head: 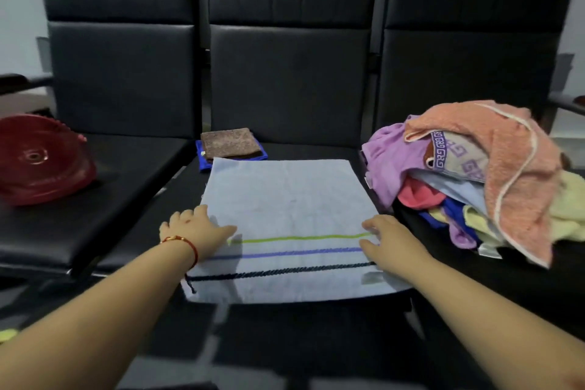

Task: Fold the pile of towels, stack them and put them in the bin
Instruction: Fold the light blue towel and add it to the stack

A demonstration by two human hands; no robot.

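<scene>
I have the light blue towel (285, 199) spread flat on the middle seat (316, 149) of 3 black chairs, its 3 stripes near me. My left hand (196, 228) lies flat on its left edge, fingers straight and loosely spread; my right hand (384, 239) presses the right edge the same way. Behind the towel sits a folded brown towel (229, 142) on a blue one (202, 161). The unfolded pile (474, 174) heaps on the right seat. The red bin (38, 161), slightly blurred, seems tipped on the left seat.
</scene>
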